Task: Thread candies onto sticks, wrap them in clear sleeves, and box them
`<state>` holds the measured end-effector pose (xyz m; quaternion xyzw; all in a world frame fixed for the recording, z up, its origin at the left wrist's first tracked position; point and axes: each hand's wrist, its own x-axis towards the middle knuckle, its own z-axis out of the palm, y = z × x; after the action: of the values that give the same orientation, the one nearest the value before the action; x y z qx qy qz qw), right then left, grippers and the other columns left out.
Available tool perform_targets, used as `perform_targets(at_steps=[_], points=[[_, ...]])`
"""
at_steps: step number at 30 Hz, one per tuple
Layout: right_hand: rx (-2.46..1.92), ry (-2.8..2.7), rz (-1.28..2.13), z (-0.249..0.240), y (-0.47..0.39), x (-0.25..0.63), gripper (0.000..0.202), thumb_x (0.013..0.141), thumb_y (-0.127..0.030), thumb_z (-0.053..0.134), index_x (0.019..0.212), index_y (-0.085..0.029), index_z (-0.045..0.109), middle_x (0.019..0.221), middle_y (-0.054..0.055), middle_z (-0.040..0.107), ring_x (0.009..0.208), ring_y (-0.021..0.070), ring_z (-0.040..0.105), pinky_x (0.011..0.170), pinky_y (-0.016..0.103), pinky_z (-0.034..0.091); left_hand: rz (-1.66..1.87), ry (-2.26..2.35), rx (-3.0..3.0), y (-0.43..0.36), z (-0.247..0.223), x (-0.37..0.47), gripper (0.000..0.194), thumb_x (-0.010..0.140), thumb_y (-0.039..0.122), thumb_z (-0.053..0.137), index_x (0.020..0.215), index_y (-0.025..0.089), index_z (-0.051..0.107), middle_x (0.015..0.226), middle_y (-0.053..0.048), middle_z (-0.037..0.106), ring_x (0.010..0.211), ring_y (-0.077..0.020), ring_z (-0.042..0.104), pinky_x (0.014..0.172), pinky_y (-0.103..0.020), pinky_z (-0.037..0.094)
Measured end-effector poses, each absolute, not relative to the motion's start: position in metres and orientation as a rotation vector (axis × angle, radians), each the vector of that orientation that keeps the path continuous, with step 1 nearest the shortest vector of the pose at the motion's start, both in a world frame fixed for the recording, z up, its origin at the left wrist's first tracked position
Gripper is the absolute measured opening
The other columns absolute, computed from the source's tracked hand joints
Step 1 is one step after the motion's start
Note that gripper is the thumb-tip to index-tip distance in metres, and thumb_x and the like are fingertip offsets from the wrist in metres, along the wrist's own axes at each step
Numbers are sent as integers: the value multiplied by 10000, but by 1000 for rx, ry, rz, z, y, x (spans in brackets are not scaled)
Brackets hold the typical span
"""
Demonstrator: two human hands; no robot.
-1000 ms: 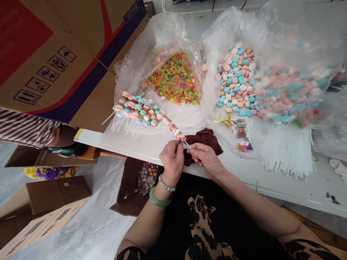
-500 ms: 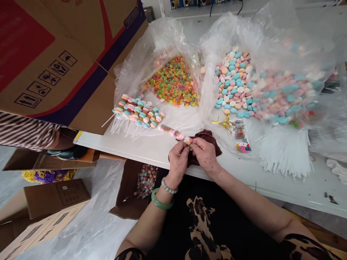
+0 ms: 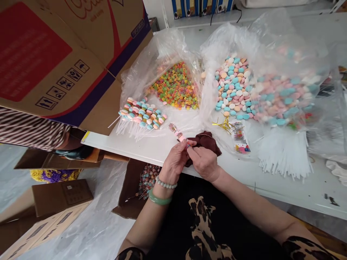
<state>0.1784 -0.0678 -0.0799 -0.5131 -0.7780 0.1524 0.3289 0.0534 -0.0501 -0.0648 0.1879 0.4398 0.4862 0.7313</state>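
A wrapped candy stick [image 3: 176,132] points up and left from between my hands, its lower end at my fingertips. My left hand [image 3: 176,157], with a beaded bracelet and a green bangle at the wrist, is closed on it. My right hand [image 3: 204,160] is closed at the same lower end; whatever lies between its fingertips is too small to make out. Behind my hands lies a dark brown cloth [image 3: 207,141]. Finished-looking candy skewers [image 3: 143,112] are piled at the left. Gold twist ties [image 3: 224,124] and printed clear wrappers [image 3: 239,135] lie to the right.
Plastic bags hold ring candies [image 3: 177,86] and pastel candies [image 3: 235,85]. White sticks [image 3: 286,153] lie at the right. A large carton [image 3: 89,77] stands at the left, beside a person's striped clothing [image 3: 32,128]. Below the table edge, an open box [image 3: 126,191] holds wrapped skewers.
The candy stick has turned to a steeper angle. My right hand has shifted lower on its end, its fingers curled more. The view has tilted slightly, showing more of the back shelf.
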Motion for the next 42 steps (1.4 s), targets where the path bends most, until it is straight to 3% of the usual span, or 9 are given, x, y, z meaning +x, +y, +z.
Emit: perform_targets(at_steps=[4,8,13,21,26,29,32,38,42], points=[[-1342,-1813,668,-75,-70,176,251,945,-305,444,1005,-194,662,874,88,712,777,193,633,711,291,447,1240,993,291,-49,-65,59,254,657,334,825,733,135,686,739,-27,685,686,-123,619,687,-252,499],[-1327,-1454,1172,-70,-67,181,198,885,-337,506,751,-218,591,625,-14,611,533,127,544,543,243,421,1275,1096,483,-55,-60,62,318,714,406,785,791,109,701,717,-26,661,619,-102,579,619,-238,476],[-1262,-1223,1356,-67,-66,185,199,841,-368,535,725,-213,580,525,-55,524,419,91,426,442,222,352,1134,939,474,-52,-52,59,426,752,486,735,1008,147,692,949,-68,696,741,-152,632,659,-288,510],[-1308,-1298,1270,-73,-67,189,248,847,-374,541,654,-218,536,476,-56,498,437,102,427,484,230,357,1338,1257,569,-64,-64,80,308,615,355,852,625,121,653,546,36,568,519,-68,485,541,-213,390],[-1377,-1575,1033,-78,-70,187,208,860,-332,527,691,-223,580,563,-28,553,546,129,515,574,243,376,1193,1015,456,-61,-59,76,397,647,427,812,878,114,735,721,-15,661,631,-98,570,624,-227,448],[-1396,-1639,1016,-75,-73,185,180,835,-292,546,672,-220,572,603,-17,574,588,136,533,606,255,377,1229,971,383,-56,-58,70,294,638,355,814,782,114,726,836,-48,689,781,-126,626,759,-239,471],[-1324,-1488,1256,-70,-72,186,140,809,-332,599,728,-218,583,644,-29,576,592,126,523,589,247,393,1243,968,403,-56,-58,68,217,656,308,794,732,122,715,982,-75,702,912,-161,642,856,-268,468],[-968,-923,1749,-61,-59,180,255,829,-452,617,846,-200,575,612,-54,531,502,77,445,463,189,318,1196,1009,503,-60,-57,72,469,743,407,741,1154,186,694,979,-58,714,824,-161,644,735,-280,495],[-796,-559,2190,-63,-55,177,274,798,-362,644,700,-204,442,438,-107,364,365,48,229,381,179,165,1081,970,637,-63,-51,63,365,784,477,691,985,177,743,1129,-96,698,1079,-219,619,914,-306,478]])
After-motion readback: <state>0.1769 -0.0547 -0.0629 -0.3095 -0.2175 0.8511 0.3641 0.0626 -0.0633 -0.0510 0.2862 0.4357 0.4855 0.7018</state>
